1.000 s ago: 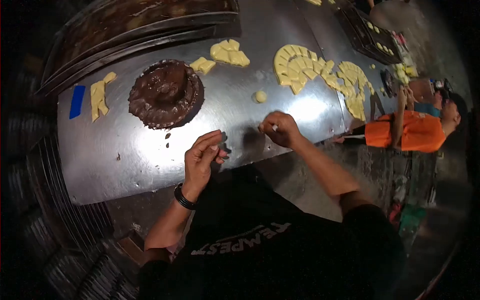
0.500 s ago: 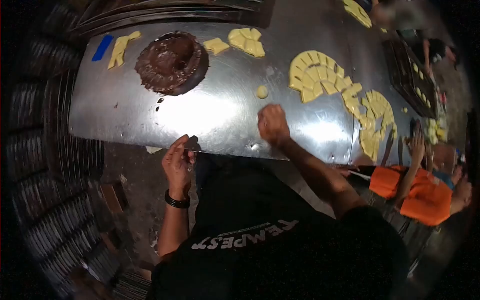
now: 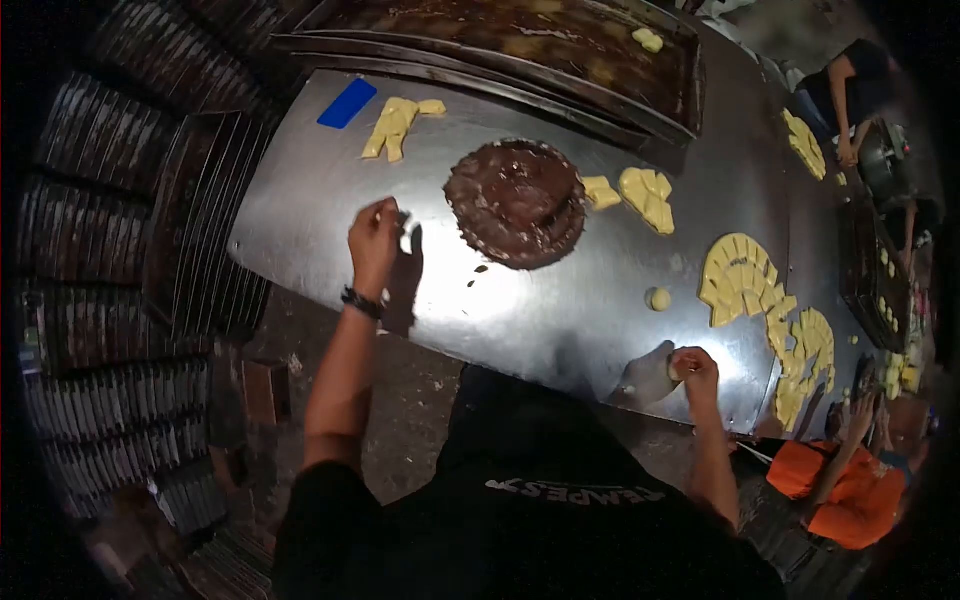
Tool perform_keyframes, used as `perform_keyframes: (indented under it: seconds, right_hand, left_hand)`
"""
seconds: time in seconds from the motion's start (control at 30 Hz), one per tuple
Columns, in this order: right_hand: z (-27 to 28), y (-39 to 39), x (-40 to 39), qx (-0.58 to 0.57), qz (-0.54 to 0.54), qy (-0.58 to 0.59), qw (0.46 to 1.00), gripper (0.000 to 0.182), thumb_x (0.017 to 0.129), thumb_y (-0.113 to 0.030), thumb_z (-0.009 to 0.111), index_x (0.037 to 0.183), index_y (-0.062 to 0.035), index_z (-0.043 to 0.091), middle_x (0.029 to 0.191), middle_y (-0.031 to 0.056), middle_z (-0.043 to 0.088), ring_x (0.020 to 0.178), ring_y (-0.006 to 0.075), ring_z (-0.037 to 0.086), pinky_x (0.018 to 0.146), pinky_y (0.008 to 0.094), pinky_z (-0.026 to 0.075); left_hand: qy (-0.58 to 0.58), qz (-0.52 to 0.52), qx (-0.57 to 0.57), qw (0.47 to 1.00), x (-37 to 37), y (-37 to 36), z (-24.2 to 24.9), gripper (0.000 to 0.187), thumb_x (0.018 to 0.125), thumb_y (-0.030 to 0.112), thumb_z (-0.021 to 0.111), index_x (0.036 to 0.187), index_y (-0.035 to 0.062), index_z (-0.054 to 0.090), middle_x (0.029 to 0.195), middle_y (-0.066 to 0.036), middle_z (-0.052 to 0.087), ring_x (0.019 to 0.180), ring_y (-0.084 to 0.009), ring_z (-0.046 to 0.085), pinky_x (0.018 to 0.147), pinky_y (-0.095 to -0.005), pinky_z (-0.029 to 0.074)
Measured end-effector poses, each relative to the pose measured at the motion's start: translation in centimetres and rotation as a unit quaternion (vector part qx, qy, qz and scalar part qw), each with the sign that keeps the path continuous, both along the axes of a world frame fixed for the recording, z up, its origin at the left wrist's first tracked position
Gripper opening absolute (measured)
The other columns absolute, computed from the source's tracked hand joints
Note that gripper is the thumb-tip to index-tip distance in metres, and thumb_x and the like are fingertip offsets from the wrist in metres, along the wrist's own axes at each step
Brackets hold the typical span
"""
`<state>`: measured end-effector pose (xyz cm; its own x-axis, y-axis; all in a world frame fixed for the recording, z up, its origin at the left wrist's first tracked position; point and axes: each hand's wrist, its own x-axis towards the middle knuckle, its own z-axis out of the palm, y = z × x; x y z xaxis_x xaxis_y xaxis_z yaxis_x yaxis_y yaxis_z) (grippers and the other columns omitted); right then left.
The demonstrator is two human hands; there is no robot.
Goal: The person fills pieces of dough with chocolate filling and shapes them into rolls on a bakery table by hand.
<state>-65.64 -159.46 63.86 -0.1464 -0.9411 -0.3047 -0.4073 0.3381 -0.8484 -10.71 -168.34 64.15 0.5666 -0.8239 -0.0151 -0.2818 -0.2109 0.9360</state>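
My left hand (image 3: 374, 243) is raised over the left part of the metal table, fingers closed on a small dark flat tool (image 3: 402, 222). The tool is mostly hidden by the fingers. To its right a bowl heaped with dark brown paste (image 3: 520, 200) stands on the table. Near the front edge, my right hand (image 3: 695, 370) has its fingers closed around a pale piece of dough (image 3: 675, 371), partly covered. A round dough ball (image 3: 658, 299) lies on the metal beyond that hand. Cut yellow dough pieces (image 3: 740, 275) are fanned out farther right.
A blue scraper (image 3: 347, 103) and yellow dough strips (image 3: 394, 127) lie at the far left. More dough (image 3: 648, 197) sits right of the bowl. Large dark trays (image 3: 520, 50) line the back. Racks of trays (image 3: 120, 370) stand left. A person in orange (image 3: 850, 495) works at right.
My left hand has moved forward over the table. My right hand has moved right, near the front edge, and now shows pale dough in its fingers. The view has swung left.
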Motion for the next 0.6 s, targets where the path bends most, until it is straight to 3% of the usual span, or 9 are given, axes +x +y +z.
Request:
perform_keyframes:
  seconds: [0.07, 0.13, 0.23, 0.3, 0.37, 0.43, 0.47, 0.53, 0.6]
  right_hand:
    - [2.0, -2.8, 0.7, 0.053, -0.139, -0.095, 0.984, 0.012, 0.084, -0.014, 0.063, 0.083, -0.0018, 0.062, 0.084, 0.002, 0.062, 0.076, 0.0113, 0.055, 0.07, 0.0266, 0.045]
    - [1.0, -5.4, 1.6, -0.068, -0.14, -0.051, 0.987, 0.019, 0.086, -0.019, 0.064, 0.086, 0.0, 0.063, 0.084, 0.0023, 0.063, 0.075, 0.0118, 0.055, 0.07, 0.026, 0.045]
    - [-0.5, -8.2, 2.8, 0.025, -0.043, 0.112, 0.992, 0.032, 0.088, -0.029, 0.062, 0.095, 0.0016, 0.065, 0.086, 0.0074, 0.063, 0.079, 0.0157, 0.058, 0.071, 0.0265, 0.046]
    - [1.6, -8.4, 4.0, 0.069, -0.085, 0.037, 0.993, 0.034, 0.09, -0.03, 0.06, 0.099, 0.0018, 0.065, 0.09, 0.0105, 0.063, 0.081, 0.0183, 0.059, 0.074, 0.0281, 0.047]
    - [3.9, -8.4, 5.2, 0.075, -0.069, 0.031, 0.994, 0.035, 0.091, -0.026, 0.058, 0.111, 0.0022, 0.061, 0.103, 0.0141, 0.063, 0.088, 0.0229, 0.061, 0.081, 0.0308, 0.047]
    - [3.1, -7.7, 4.9, -0.11, 0.002, 0.157, 0.981, 0.035, 0.09, -0.022, 0.058, 0.116, 0.0017, 0.058, 0.109, 0.0134, 0.061, 0.092, 0.0223, 0.06, 0.084, 0.0306, 0.047]
    - [2.8, -7.6, 4.6, -0.203, 0.04, 0.214, 0.955, 0.036, 0.09, -0.019, 0.058, 0.118, 0.0015, 0.057, 0.111, 0.0131, 0.061, 0.093, 0.022, 0.06, 0.085, 0.0305, 0.046]
    - [5.2, -7.3, 7.0, -0.159, 0.001, 0.088, 0.983, 0.038, 0.088, -0.013, 0.059, 0.123, -0.0015, 0.054, 0.114, 0.0127, 0.059, 0.097, 0.0191, 0.059, 0.086, 0.0299, 0.047]
    - [5.5, -6.8, 8.6, -0.185, 0.003, -0.046, 0.982, 0.041, 0.087, -0.012, 0.059, 0.126, -0.003, 0.052, 0.115, 0.0126, 0.059, 0.097, 0.018, 0.058, 0.086, 0.0303, 0.047]
  left_hand:
    - [-0.194, 0.016, -0.031, 0.98, 4.6, -4.7, -0.7, 0.039, 0.085, 0.032, 0.061, 0.103, -0.0026, 0.065, 0.095, -0.019, 0.064, 0.086, -0.0281, 0.062, 0.075, -0.037, 0.049]
    - [-0.356, 0.014, 0.005, 0.935, 9.4, -9.4, -4.2, 0.039, 0.083, 0.033, 0.06, 0.102, -0.0001, 0.066, 0.105, -0.023, 0.061, 0.1, -0.0353, 0.057, 0.083, -0.044, 0.046]
    - [-0.359, -0.003, 0.071, 0.931, 8.6, -12.0, -1.5, 0.037, 0.08, 0.035, 0.062, 0.096, 0.0018, 0.067, 0.103, -0.022, 0.061, 0.101, -0.0367, 0.056, 0.084, -0.0471, 0.045]
    - [-0.385, -0.002, 0.046, 0.922, 8.5, -13.3, -1.9, 0.028, 0.075, 0.029, 0.066, 0.084, 0.0023, 0.065, 0.095, -0.019, 0.063, 0.087, -0.0352, 0.06, 0.075, -0.0436, 0.048]
    - [-0.26, -0.02, 0.073, 0.963, 9.3, -14.0, -2.3, 0.027, 0.075, 0.026, 0.069, 0.079, 0.0006, 0.061, 0.089, -0.016, 0.064, 0.076, -0.0284, 0.06, 0.07, -0.0381, 0.049]
    - [-0.183, -0.047, 0.033, 0.981, 10.8, -13.5, -3.1, 0.023, 0.077, 0.017, 0.072, 0.078, 0.0018, 0.055, 0.079, -0.009, 0.062, 0.065, -0.0166, 0.056, 0.061, -0.0305, 0.047]
    - [-0.111, -0.035, 0.013, 0.993, 11.9, -12.6, -3.8, 0.021, 0.077, 0.015, 0.071, 0.078, 0.0021, 0.055, 0.08, -0.009, 0.062, 0.066, -0.0171, 0.057, 0.062, -0.0299, 0.048]
    - [0.03, -0.009, -0.023, 0.999, 13.0, -8.9, -4.7, 0.016, 0.077, 0.011, 0.069, 0.078, 0.0027, 0.055, 0.082, -0.009, 0.064, 0.068, -0.0181, 0.06, 0.063, -0.0288, 0.05]
    - [0.209, -0.021, -0.05, 0.977, 7.8, -2.0, 2.1, 0.015, 0.083, 0.011, 0.068, 0.09, 0.0013, 0.058, 0.087, -0.007, 0.063, 0.072, -0.0133, 0.06, 0.066, -0.0271, 0.051]
